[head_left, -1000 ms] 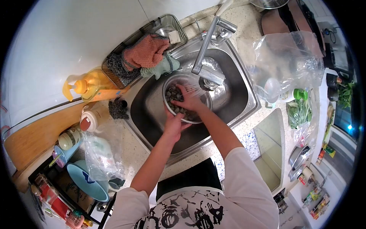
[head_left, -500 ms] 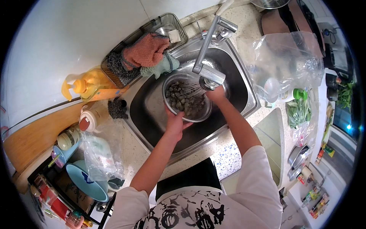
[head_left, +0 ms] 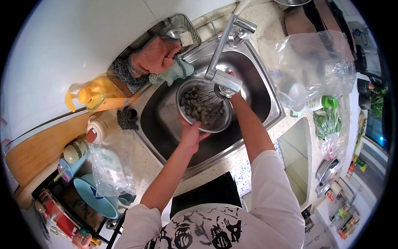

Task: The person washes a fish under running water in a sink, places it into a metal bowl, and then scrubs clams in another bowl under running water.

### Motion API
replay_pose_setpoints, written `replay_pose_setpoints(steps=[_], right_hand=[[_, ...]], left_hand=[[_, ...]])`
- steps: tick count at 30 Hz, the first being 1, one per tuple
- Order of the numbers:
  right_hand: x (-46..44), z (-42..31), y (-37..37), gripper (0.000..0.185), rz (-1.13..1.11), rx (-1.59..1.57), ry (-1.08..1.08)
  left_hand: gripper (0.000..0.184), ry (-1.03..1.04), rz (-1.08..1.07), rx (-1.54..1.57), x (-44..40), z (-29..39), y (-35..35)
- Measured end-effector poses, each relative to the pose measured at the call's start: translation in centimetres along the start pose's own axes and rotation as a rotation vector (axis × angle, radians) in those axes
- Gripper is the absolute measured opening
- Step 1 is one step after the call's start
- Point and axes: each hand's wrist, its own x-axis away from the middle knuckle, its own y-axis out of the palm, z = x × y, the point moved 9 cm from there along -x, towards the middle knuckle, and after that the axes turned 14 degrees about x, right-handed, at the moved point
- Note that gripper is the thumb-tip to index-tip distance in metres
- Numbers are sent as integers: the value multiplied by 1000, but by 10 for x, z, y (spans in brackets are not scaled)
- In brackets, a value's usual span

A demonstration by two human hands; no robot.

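Note:
In the sink, a round metal bowl (head_left: 227, 120) holds many small dark shellfish (head_left: 201, 108), which look like clams, with water around them. My left hand (head_left: 192, 132) grips the bowl's near-left rim, thumb over the edge and fingers underneath. Water sprays into the bowl from the silver faucet head (head_left: 227, 81). My right hand (head_left: 236, 98) is at the far right of the bowl, mostly hidden behind the faucet head. A bit of finger shows beyond the faucet, but what this hand touches cannot be made out.
The steel sink (head_left: 259, 120) surrounds the bowl. A rack (head_left: 195, 37) with cloths (head_left: 155, 58) stands at its back left, beside a yellow pump bottle (head_left: 99, 91). Clear plastic bags (head_left: 315, 66) and bagged greens (head_left: 327, 122) lie right; a blue basin (head_left: 93, 199) sits lower left.
My right hand has moved forward, further behind the faucet head, and a finger now shows past it. The faucet head sits slightly further left in view. My left hand keeps its grip on the bowl.

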Motion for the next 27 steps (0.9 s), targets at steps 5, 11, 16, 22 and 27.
replay_pose_setpoints(steps=[5, 11, 16, 22, 27], right_hand=[[19, -64, -26, 38, -21, 132, -22], [8, -41, 0, 41, -121, -155, -179], [15, -66, -18, 38, 54, 626, -113], [26, -112, -49, 32, -15, 453, 3], [25, -105, -23, 36, -67, 383, -204]], left_hand=[[78, 21, 6, -17, 8, 6, 8], [77, 11, -7, -5, 4, 3, 4], [77, 19, 8, -30, 7, 6, 7], [76, 33, 7, -42, 4, 5, 5], [76, 41, 9, -54, 4, 5, 4]])
